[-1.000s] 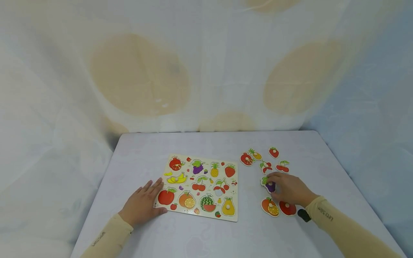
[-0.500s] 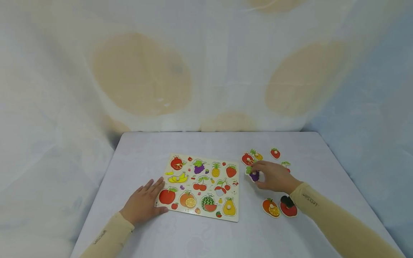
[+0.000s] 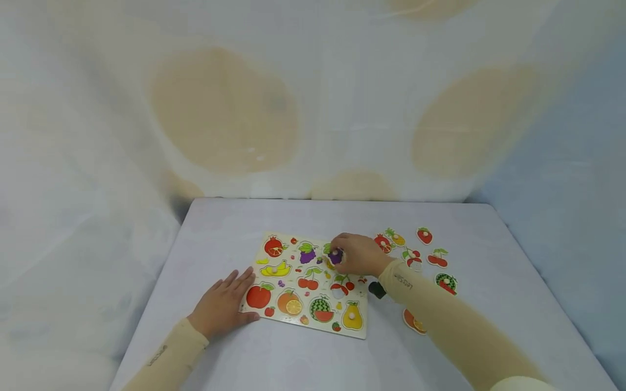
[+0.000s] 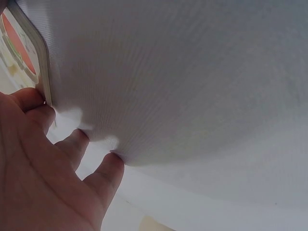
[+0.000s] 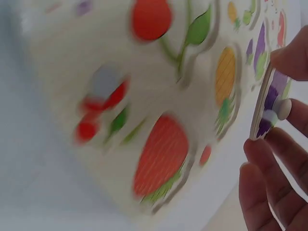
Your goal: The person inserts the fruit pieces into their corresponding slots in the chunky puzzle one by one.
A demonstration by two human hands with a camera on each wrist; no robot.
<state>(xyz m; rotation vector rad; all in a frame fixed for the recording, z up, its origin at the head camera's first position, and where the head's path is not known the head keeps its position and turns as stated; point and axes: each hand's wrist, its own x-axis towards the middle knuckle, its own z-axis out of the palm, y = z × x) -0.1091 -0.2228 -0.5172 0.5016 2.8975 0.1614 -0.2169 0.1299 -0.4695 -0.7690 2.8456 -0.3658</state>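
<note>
The wooden fruit puzzle board (image 3: 348,332) lies flat on the table, with the banana (image 3: 276,270) and pear (image 3: 352,316) pieces, each with a knob, in their spots. My left hand (image 3: 221,304) rests at its left edge, fingers extended on the table; in the left wrist view the fingers touch the board's rim. Over the board's upper right part, my right hand (image 3: 361,255) pinches a purple grape piece (image 5: 270,103) by its edges between thumb and fingers. In the head view this piece overlaps the printed pineapple, right of the printed grapes (image 3: 307,254).
Right of the board lie loose fruit pieces: pomegranate (image 3: 383,244), pineapple (image 3: 397,238), strawberry (image 3: 424,235), cherries (image 3: 437,258), watermelon (image 3: 446,282) and orange (image 3: 413,321). The right sleeve (image 3: 440,312) partly covers the orange. A patterned cloth (image 3: 332,108) hangs behind the table.
My right hand has carried the grape piece left from the loose pieces to over the board. The watermelon piece has come into view. My left hand stays at the board's edge.
</note>
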